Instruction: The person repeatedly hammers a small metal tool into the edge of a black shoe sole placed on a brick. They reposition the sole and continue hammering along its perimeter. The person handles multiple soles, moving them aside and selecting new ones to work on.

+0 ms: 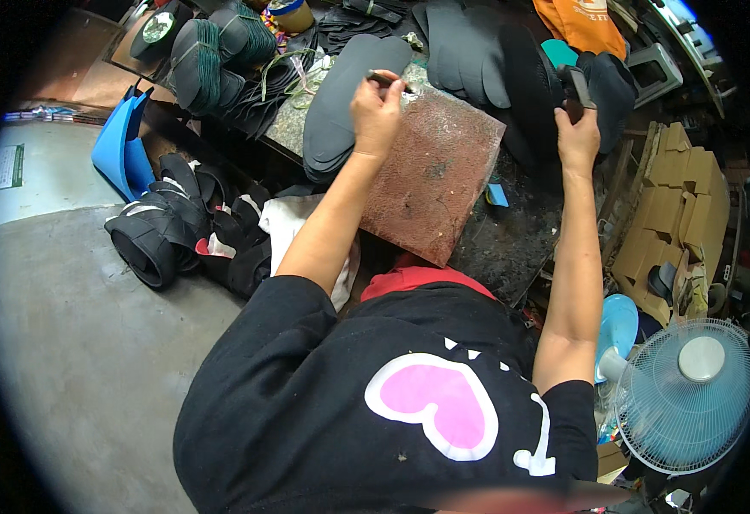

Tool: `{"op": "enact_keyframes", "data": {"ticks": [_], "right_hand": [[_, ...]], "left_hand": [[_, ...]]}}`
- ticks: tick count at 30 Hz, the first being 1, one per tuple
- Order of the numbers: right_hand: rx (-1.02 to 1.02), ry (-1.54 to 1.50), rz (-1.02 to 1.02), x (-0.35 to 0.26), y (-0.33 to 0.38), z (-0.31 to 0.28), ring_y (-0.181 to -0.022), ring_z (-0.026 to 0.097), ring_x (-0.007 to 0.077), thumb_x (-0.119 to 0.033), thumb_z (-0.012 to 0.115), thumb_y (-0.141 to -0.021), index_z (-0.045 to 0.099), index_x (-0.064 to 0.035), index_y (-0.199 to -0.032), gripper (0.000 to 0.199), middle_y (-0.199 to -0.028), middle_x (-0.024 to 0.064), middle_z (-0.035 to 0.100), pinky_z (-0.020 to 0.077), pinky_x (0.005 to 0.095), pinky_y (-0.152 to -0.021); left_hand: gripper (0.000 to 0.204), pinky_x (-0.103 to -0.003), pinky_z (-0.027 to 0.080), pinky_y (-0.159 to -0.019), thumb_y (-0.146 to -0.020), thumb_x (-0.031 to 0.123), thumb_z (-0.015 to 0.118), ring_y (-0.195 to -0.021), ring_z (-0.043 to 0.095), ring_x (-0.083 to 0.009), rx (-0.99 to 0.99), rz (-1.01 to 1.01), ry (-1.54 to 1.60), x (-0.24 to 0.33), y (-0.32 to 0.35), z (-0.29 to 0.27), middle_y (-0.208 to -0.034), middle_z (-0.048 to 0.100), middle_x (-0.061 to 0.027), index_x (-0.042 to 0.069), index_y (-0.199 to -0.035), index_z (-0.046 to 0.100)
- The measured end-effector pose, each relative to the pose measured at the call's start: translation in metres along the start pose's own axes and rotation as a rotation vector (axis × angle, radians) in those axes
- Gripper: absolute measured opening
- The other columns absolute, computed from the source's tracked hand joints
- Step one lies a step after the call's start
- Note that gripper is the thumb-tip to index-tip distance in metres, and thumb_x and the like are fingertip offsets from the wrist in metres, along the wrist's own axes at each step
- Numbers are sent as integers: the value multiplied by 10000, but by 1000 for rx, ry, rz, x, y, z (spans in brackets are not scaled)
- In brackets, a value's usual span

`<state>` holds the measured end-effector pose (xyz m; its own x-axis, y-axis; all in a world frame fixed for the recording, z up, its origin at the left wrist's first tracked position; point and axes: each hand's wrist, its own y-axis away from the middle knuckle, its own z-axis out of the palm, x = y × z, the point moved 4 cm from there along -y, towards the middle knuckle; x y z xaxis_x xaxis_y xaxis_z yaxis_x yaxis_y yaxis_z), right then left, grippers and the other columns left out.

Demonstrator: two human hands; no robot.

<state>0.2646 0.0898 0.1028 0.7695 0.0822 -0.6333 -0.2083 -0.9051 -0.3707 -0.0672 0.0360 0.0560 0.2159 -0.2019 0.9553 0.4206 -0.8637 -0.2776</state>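
My left hand [376, 118] is closed in a pinch above the upper left edge of a worn reddish-brown board [431, 171]. Between its fingertips is a short dark stick-like piece [381, 79]; its kind does not show clearly. Out to the right, my right hand [578, 141] grips a dark hand tool with a greyish bar-shaped end [579, 86], held up off the worktop. Beside my left hand lies a stack of dark grey sole-shaped sheets [341, 103]. More such grey sheets [461, 51] lie beyond the board, between my hands.
Tied bundles of soles [199, 73] stand at the far left. Black curved pieces [165, 227] are heaped left of my arm, near a folded blue sheet [126, 146]. A fan [688, 394] stands by my right elbow, below cardboard boxes [679, 206]. An orange bag [585, 24] lies far right.
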Motion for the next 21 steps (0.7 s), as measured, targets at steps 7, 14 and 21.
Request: {"op": "enact_keyframes", "data": {"ticks": [7,14,21], "right_hand": [[-34,13,-144,-16,25,-1,-978,608,379,-293,710,-816,583,-44,-1113,408,-1017,173,646,483,423,-823],[-214,-133,-91,-30,53,22,-859,660,369,-319,715,-802,599,-71,-1062,378,-910,156,685,501,424,-748],[-498,-545,166,-46,76,41,-693,597,102,-180,736,-818,598,11,-1030,318,-801,38,658,493,269,-633]], "left_hand": [[234,-438,511,-764,-809,265,672,-853,679,-332,-84,-104,-798,-17,-39,-60,-875,699,-155,57,-916,674],[272,-483,507,-797,-836,291,666,-898,660,-386,-132,-97,-986,-12,-35,-49,-882,691,-192,67,-984,621],[275,-459,501,-813,-823,305,675,-915,657,-371,-162,-195,-876,-17,-42,-65,-916,693,-178,76,-975,664]]}}
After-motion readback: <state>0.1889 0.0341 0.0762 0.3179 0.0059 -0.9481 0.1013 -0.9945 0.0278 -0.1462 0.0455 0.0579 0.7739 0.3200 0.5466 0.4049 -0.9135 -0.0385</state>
